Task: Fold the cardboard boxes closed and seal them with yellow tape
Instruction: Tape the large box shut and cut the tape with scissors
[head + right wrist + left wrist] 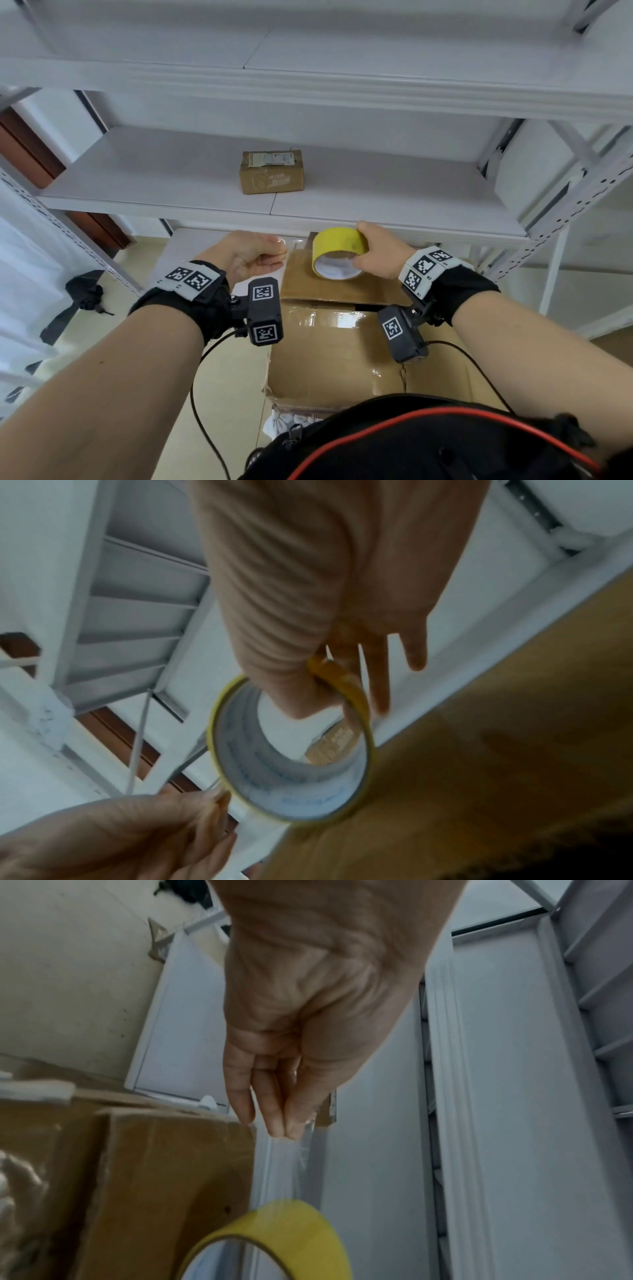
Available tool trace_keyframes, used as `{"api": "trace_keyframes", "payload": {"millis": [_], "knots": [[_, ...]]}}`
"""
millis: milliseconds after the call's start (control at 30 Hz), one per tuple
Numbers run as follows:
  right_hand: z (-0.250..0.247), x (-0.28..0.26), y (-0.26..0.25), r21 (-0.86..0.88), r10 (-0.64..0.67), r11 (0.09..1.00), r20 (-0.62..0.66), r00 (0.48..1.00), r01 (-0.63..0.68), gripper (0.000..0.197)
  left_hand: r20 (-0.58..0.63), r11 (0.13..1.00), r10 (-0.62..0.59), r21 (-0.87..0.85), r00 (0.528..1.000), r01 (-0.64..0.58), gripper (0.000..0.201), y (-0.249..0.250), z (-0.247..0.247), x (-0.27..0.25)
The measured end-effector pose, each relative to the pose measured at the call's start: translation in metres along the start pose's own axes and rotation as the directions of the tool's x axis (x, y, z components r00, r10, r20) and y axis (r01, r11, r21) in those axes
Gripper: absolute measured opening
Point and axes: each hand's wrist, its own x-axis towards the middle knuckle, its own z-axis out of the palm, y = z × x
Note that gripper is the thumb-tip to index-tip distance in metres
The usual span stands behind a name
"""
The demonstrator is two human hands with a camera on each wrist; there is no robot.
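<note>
Tape drawn off a yellow roll above a large cardboard box.

The large cardboard box [329,359] is seen nearest, low in front of the body, its far flap [342,284] folded flat. Just above that flap the yellow tape roll [337,251] is gripped by the right hand [380,253], thumb inside the core, while the tape's free end [287,1153] is pinched by the left hand [253,255]. Farther off, a small box [271,172] is set on the white shelf [376,192].

Small box [271,172] on shelf [171,178], large box [335,359] below, before it
</note>
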Motion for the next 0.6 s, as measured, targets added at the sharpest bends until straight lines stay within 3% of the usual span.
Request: {"api": "trace_keyframes", "payload": {"millis": [133,267,400,600], "knots": [[0.012,0.006,0.008,0.061,0.072,0.995,0.096,0.993,-0.078,0.017,-0.022,0.997,-0.057,0.043,0.998,0.058,0.014,-0.012,-0.005,0.003],[0.015,0.009,0.008,0.001,0.077,0.997,0.130,0.989,-0.078,0.011,-0.025,0.996,-0.089,-0.010,0.996,0.089,0.017,-0.019,-0.007,0.003],[0.016,0.015,0.003,-0.114,0.121,0.988,0.173,0.977,-0.102,0.017,-0.016,0.995,-0.103,-0.016,0.995,0.103,0.014,-0.023,-0.012,0.005],[0.014,0.026,-0.008,-0.131,0.193,0.977,0.229,0.954,-0.166,0.019,0.000,0.989,-0.129,-0.080,0.992,0.128,0.017,-0.030,-0.015,0.001]]}}
